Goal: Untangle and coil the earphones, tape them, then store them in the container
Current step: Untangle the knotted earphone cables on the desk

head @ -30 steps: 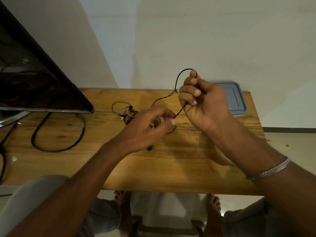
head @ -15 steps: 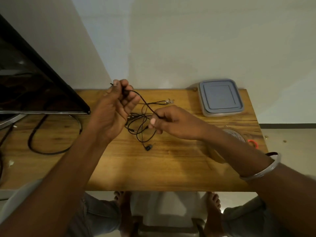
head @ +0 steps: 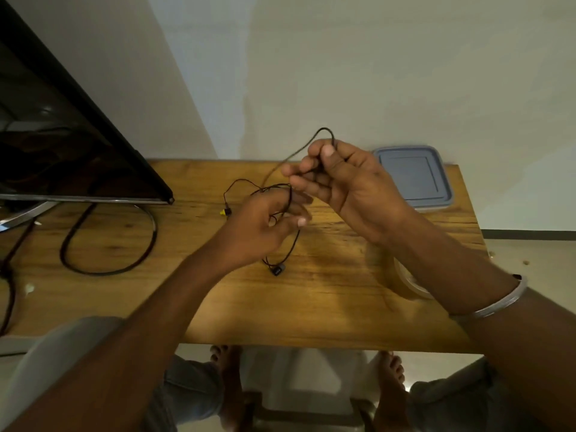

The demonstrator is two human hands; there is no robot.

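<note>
Earphones [head: 277,270] — tangled, strung between both hands over table [head: 327,291], one end trailing at 6 o'clock. Right hand [head: 349,188] pinches raised loop; left hand [head: 261,229] grips strands. Step: untangling — next, probably, tease loops apart.

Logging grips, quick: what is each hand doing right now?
The left hand curls its fingers round strands of the earphones.
The right hand pinches a raised loop of their cable.
</note>
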